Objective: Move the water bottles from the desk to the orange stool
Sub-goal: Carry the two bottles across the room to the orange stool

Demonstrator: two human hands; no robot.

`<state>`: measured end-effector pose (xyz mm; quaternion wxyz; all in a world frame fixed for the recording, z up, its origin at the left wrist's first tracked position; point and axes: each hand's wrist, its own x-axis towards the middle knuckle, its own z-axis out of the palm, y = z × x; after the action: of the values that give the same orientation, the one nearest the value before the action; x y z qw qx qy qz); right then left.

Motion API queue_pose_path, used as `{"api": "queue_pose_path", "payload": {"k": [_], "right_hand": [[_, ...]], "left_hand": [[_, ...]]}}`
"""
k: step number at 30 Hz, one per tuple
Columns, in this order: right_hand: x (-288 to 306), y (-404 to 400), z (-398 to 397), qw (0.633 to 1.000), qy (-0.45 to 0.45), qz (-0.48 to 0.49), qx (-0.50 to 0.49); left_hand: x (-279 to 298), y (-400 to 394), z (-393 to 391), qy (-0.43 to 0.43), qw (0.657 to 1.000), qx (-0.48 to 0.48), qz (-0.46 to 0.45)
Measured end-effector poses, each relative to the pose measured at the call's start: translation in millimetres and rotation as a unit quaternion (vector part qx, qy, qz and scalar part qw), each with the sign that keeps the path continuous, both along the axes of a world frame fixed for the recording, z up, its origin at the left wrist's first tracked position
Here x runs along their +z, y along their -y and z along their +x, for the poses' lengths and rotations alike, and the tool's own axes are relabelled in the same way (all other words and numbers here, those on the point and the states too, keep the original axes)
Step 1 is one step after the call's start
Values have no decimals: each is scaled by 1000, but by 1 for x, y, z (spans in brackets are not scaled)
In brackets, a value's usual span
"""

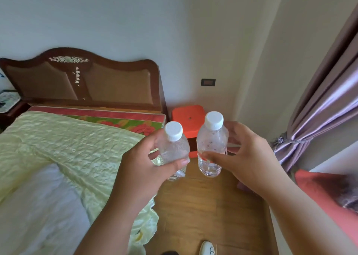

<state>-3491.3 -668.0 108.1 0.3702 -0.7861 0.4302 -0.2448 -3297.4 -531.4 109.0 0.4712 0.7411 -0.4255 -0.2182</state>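
Two hands grip one capped bottle each, upright above the wooden floor: left hand point(143, 163) curls round the left bottle point(174, 148), right hand point(246, 158) round the right bottle point(212, 144). Orange stool point(184, 117) waits at twelve o'clock beyond them, beside the bed point(67, 138).

No readable text, brand, number or sign shows anywhere in the view. The two water bottles, one point(174, 148) held in the left hand point(147, 167) and the other point(212, 148) in the right hand point(249, 158), are clear with plain white caps; the right-hand one shows a small patch of red low on its side, too blurred to read. The orange stool point(186, 117) is unmarked.
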Motion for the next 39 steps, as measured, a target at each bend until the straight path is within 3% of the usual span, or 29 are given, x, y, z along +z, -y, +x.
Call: {"api": "queue_pose_path", "payload": {"k": [10, 18, 28, 39], "right_hand": [[-10, 82, 31, 1000, -23, 11, -17], [-16, 144, 100, 998, -52, 15, -41], [-13, 219, 206, 996, -10, 18, -90], [-32, 296, 241, 995, -10, 47, -84]], "left_hand": [[-17, 83, 35, -39, 999, -26, 26], [-29, 167, 119, -52, 996, -63, 38], [-25, 265, 235, -7, 997, -67, 22], [-32, 335, 271, -43, 995, -74, 45]]}}
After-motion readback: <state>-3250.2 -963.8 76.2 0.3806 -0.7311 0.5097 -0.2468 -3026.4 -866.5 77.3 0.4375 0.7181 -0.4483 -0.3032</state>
